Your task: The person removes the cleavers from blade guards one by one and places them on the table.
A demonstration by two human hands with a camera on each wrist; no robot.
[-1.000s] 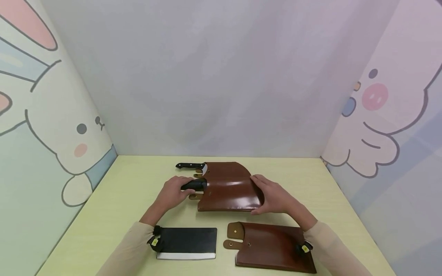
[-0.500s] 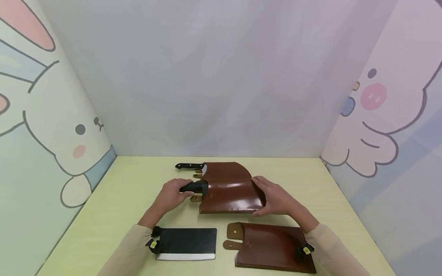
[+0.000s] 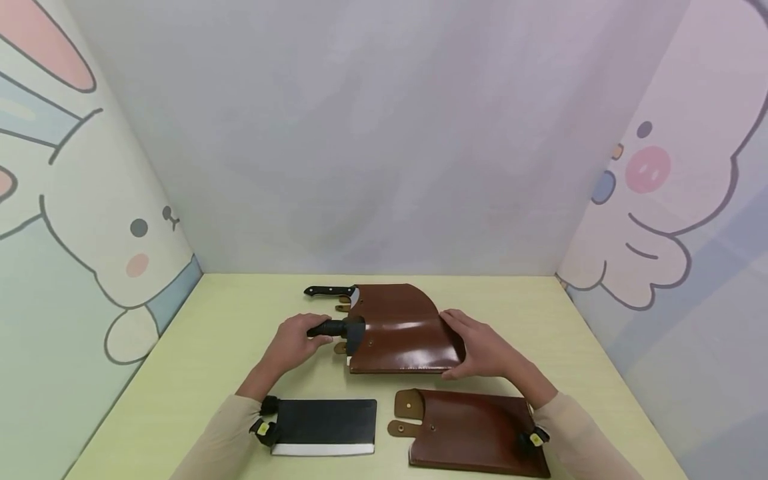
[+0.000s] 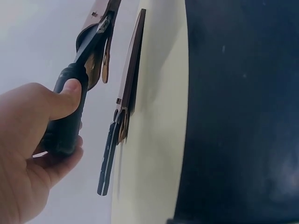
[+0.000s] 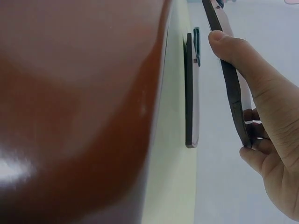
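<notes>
Gripping a knife by its handle, the left hand is being shifted left, while a brown sheath is being clasped at its right end by the right hand, thumb and fingers at opposite edges. More dark blade is being exposed at the sheath mouth than half a second earlier. Withdrawal is thus being judged under way but incomplete, most of the blade being concealed. Both items are being held above the table, where a far sheath with its black-handled knife, a near-left cleaver and a near-right sheath are being left untouched.
</notes>
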